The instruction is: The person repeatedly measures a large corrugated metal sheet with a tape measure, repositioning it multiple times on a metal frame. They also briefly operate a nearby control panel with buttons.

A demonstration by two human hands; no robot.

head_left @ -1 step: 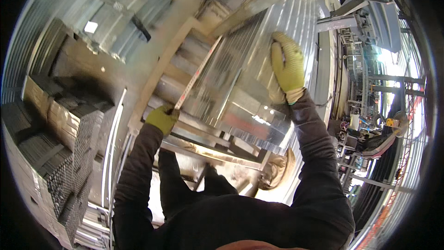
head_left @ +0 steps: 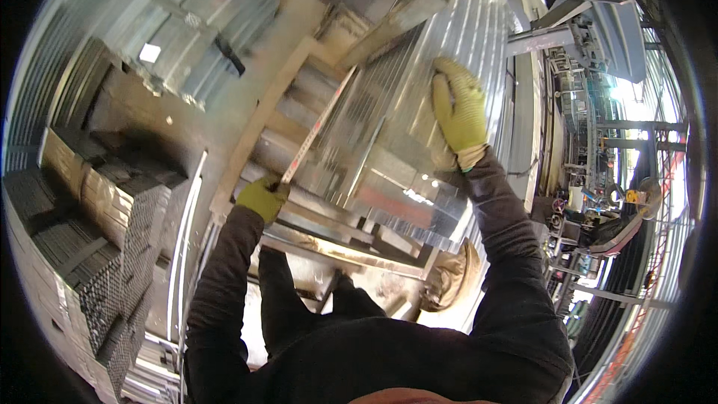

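Observation:
Both my hands wear yellow-green gloves. My left hand [head_left: 262,198] is closed on the lower end of a long, thin, pale strip [head_left: 317,126] with red marks. The strip slants up and away beside a stack of thin metal profiles [head_left: 351,135]. My right hand [head_left: 461,108] is over the shiny ridged metal lengths [head_left: 479,22] on the right of that stack. Its fingers are stretched and slightly curved, with the thumb a little apart, and nothing shows in it. Whether its palm touches the metal I cannot tell. A reflection of the glove shows in the shiny surface.
A slatted frame [head_left: 280,97] lies under the stack, with a beam [head_left: 396,22] across its far part. Bundled metal profiles stand at the far left [head_left: 194,37] and near left [head_left: 82,262]. Thin bright rods [head_left: 187,232] lean left of my forearm. Shelving [head_left: 583,135] stands right.
My right hand has shifted very slightly left and nearer. My left hand keeps its hold on the strip, almost unmoved. The whole view has tilted a little.

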